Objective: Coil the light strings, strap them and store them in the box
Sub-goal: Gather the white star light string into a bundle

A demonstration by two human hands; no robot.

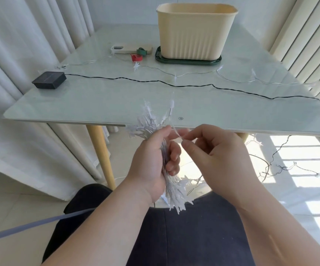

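1. Bare along the near surface (69,110) up to the black cord (136,80) crossing it.
2. Beyond, light strand (233,78) lying loose.
3. Blocked far centre by the open-topped box (193,31).
4. Cluttered left of it: red strap roll (136,57), green strap roll (142,51), beige case (127,50); black pack (49,80) at left edge.
5. Below the front edge: left hand (149,160) gripping the light bundle (147,123), right hand (218,152) pinching the light strand.
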